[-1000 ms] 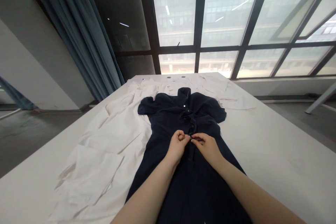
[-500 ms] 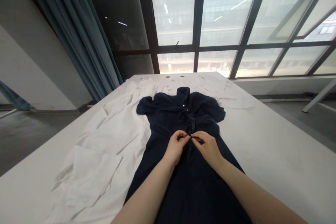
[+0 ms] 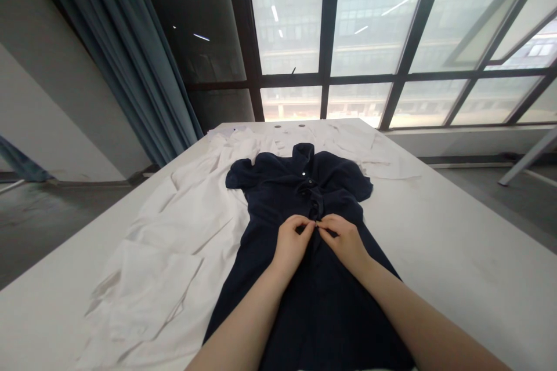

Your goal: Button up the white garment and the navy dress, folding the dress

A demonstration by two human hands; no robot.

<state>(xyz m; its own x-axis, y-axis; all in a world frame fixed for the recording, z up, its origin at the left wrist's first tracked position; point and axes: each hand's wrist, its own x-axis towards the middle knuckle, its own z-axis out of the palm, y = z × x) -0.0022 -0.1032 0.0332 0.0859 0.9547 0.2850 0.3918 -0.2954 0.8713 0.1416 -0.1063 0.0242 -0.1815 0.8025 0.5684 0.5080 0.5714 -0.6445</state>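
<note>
A dark navy short-sleeved dress [image 3: 278,185] lies face up along the table, its collar at the far end. Two small white buttons [image 3: 303,174] show on the front below the collar, and the placket beneath them is bunched. My left hand [image 3: 295,239] pinches the placket at the middle of the dress. Close against it, my right hand [image 3: 343,237] pinches the same spot from the right side. The fingertips of both hands almost meet, and they hide what lies between them, where a white button showed earlier.
White garments [image 3: 165,255] lie spread on the left of the white table [image 3: 470,266], with more white cloth [image 3: 383,159] at the far right. Beyond the table stand a large window [image 3: 361,23] and a blue-grey curtain [image 3: 126,52].
The left hand's fingers have shifted slightly right, toward the right fingertips. A white button visible between the fingers before is now covered. The dress lies as it did.
</note>
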